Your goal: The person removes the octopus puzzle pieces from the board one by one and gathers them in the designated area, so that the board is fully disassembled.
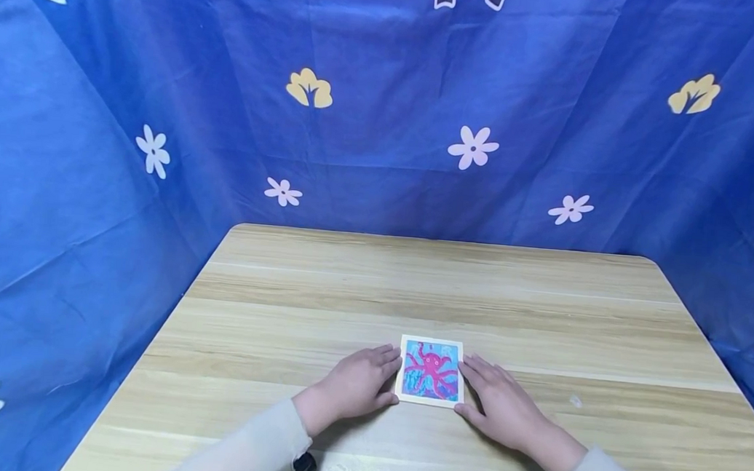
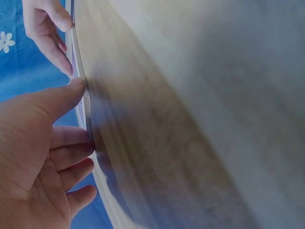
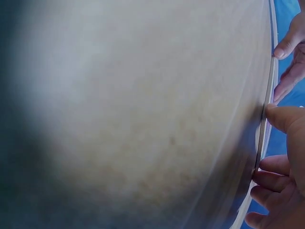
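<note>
A square picture board (image 1: 431, 371) with a pale frame lies on the wooden table, showing a pink octopus on blue. Along its left edge rests my left hand (image 1: 357, 380), thumb at the near corner and fingers higher up that side. My right hand (image 1: 497, 401) touches the right edge in much the same way, so the board sits between both hands. In the left wrist view the left thumb and fingers (image 2: 71, 152) meet the board's thin edge, held fairly straight. The right wrist view has the right thumb and fingers (image 3: 274, 174) against that edge too.
The pale wood-grain table (image 1: 321, 283) has rounded far corners. Blue cloth (image 1: 385, 119) with white flowers and yellow plant shapes hangs behind and at both sides. A small whitish speck (image 1: 576, 401) lies right of the right hand.
</note>
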The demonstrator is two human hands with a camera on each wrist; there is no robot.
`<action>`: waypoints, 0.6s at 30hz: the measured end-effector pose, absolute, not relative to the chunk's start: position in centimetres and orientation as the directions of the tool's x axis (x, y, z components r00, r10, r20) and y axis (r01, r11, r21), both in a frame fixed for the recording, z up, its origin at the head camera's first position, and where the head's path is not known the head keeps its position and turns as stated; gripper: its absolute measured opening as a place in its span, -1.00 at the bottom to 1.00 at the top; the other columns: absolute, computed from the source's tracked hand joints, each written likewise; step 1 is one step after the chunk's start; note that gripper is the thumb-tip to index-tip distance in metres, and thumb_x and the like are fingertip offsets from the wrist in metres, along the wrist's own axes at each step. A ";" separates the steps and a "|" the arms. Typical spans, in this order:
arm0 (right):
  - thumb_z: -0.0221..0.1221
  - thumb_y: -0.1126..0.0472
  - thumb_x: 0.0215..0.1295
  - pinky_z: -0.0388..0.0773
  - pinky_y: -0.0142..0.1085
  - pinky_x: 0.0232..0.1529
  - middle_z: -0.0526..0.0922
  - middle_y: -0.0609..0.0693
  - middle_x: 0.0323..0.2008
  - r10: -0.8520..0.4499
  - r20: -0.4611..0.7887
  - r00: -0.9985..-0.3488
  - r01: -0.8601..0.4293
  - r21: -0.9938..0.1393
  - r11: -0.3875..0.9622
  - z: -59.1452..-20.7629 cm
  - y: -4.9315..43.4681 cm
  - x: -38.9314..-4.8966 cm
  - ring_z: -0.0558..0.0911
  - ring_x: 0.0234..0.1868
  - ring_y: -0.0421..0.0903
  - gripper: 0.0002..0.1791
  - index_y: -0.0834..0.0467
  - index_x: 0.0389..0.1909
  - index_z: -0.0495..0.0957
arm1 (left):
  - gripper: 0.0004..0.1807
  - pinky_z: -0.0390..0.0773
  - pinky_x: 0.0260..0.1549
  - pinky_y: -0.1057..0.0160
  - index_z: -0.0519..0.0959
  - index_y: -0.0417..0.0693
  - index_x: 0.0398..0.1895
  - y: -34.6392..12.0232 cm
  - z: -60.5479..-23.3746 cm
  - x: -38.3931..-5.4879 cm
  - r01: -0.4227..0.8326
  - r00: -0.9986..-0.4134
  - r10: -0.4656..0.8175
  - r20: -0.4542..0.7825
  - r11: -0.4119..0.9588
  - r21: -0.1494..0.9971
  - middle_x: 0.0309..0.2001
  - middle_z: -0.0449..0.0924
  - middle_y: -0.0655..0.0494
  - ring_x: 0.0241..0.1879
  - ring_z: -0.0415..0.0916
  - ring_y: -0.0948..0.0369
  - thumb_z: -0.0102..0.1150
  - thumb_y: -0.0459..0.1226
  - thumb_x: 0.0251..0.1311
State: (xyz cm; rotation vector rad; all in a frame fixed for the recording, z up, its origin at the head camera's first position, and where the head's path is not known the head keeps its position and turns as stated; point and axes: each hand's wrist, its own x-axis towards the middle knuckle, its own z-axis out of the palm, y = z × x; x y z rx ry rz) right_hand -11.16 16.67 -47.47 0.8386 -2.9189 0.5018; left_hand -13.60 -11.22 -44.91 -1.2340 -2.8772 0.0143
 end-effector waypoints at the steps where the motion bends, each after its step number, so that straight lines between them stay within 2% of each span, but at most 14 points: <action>1: 0.26 -0.11 0.17 0.21 0.11 0.26 0.39 0.23 0.25 -0.506 0.154 -0.849 -0.528 -0.292 0.798 -47.5 16.7 -11.1 0.32 0.29 0.16 -0.23 0.31 0.26 0.37 | -0.29 0.27 0.24 0.13 0.44 -0.25 0.22 -11.2 -44.9 -13.5 0.726 -0.688 0.726 0.007 0.688 -0.013 0.24 0.40 -0.12 0.27 0.30 0.04 0.15 0.10 0.20; 18: 0.23 -0.12 0.20 0.17 0.07 0.29 0.39 0.21 0.25 -0.518 0.139 -0.844 -0.533 -0.310 0.787 -47.7 16.9 -10.0 0.29 0.32 0.15 -0.23 0.32 0.27 0.36 | -0.32 0.32 0.21 0.12 0.46 -0.22 0.22 -11.1 -45.0 -12.3 0.724 -0.689 0.725 0.008 0.688 -0.040 0.23 0.43 -0.07 0.26 0.31 0.06 0.16 0.09 0.19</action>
